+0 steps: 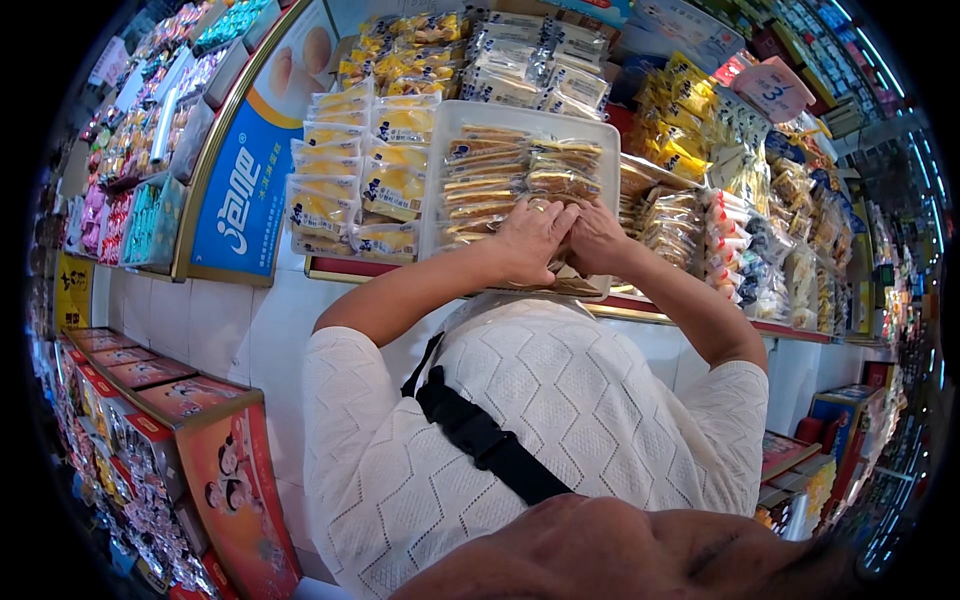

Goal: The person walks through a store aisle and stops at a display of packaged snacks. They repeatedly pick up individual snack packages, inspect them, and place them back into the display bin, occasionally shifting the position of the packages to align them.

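Observation:
A white plastic tray [611, 154] stands before me, holding two rows of flat brown pastries in clear wrappers [484, 169]. My left hand [534, 234], with a ring on one finger, lies over the front of the rows, its fingers pointing right. Against its fingertips rests my right hand [598, 238], bent around the same spot. Between both hands a wrapped pastry [559, 257] shows in part; my fingers hide the rest. Brown cardboard [574, 286] lines the tray's front edge below my hands.
Left of the tray are packs of yellow bread [394, 180]. Behind it lie white-wrapped packs [499, 60]. On the right are more wrapped pastries [667, 229], yellow bags [675, 112] and a pink price sign [772, 90]. A blue printed panel [244, 180] and a candy stand [232, 465] flank the left.

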Motion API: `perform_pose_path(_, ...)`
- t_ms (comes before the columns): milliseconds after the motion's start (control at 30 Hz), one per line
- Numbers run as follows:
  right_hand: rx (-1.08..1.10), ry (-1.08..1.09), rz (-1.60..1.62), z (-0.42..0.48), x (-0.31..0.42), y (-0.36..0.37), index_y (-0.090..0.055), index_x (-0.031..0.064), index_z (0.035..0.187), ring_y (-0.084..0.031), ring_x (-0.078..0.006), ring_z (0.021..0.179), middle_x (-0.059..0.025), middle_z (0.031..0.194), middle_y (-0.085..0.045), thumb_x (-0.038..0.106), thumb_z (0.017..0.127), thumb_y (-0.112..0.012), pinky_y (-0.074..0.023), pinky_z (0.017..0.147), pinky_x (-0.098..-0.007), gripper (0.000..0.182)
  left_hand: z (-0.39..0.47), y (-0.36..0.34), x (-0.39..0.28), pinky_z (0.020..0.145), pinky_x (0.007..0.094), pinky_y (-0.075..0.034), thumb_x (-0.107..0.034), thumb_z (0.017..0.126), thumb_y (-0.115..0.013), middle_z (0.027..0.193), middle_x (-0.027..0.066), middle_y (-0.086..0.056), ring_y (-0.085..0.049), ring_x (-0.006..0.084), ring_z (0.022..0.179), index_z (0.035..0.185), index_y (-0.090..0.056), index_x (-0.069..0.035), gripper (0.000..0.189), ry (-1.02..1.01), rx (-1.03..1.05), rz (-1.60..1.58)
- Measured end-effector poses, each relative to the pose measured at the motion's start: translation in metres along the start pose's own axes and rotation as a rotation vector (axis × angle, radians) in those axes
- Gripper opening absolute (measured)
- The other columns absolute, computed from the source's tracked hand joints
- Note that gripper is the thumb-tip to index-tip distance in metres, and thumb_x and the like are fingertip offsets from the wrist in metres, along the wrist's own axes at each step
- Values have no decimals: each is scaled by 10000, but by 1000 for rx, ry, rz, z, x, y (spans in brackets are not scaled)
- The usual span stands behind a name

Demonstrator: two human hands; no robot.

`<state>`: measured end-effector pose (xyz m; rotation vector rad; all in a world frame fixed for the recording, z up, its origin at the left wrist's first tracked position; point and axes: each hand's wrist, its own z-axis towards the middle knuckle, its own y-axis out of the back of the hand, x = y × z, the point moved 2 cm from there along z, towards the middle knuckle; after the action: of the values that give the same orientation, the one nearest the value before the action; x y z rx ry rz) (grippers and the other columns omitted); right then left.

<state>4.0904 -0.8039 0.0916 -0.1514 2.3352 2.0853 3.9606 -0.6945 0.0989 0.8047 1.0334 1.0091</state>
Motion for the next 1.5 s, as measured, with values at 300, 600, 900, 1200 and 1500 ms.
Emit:
perform_pose_path(300,-51,-95,-15,-16,5,11,-543,40,1035,-592,-280,973,-94,937,-628,263,653,-805,-411,882,-403,514,28,9,7,923,464,-508,-428,613,-817,1077,189,-671,-623,368,1085,1175,-570,-20,737,358,607,12)
perform_pose_path(600,190,-121,61,-5,-8,10,-554,52,987,-661,-293,840,-85,824,-663,284,559,-841,-412,847,-420,565,37,-20,27,918,442,-518,-413,601,-759,1049,230,-678,-629,370,1057,1001,-664,18,596,265,675,1)
perform_pose_path(900,279,-141,121,9,-20,5,-642,24,1025,-718,-255,855,-89,841,-715,260,654,-782,-524,742,-398,461,50,-25,60,871,425,-525,-383,675,-778,1089,237,-674,-658,333,1025,1198,-580,44,704,318,657,-368)
perform_pose_path(1200,171,-107,11,1,-12,-2,-622,35,1060,-685,-243,880,-83,904,-695,338,676,-779,-461,774,-394,513,65,-27,52,794,457,-563,-183,835,-663,945,191,-721,-698,358,908,947,-726,-31,199,427,402,71)
perform_pose_path(1500,-151,-76,-132,-15,16,-5,-578,0,1185,-596,-241,882,-100,945,-616,245,847,-567,-406,778,-399,417,72,-35,52,711,454,-576,-156,814,-633,857,171,-715,-714,343,829,862,-735,-74,139,304,402,208)
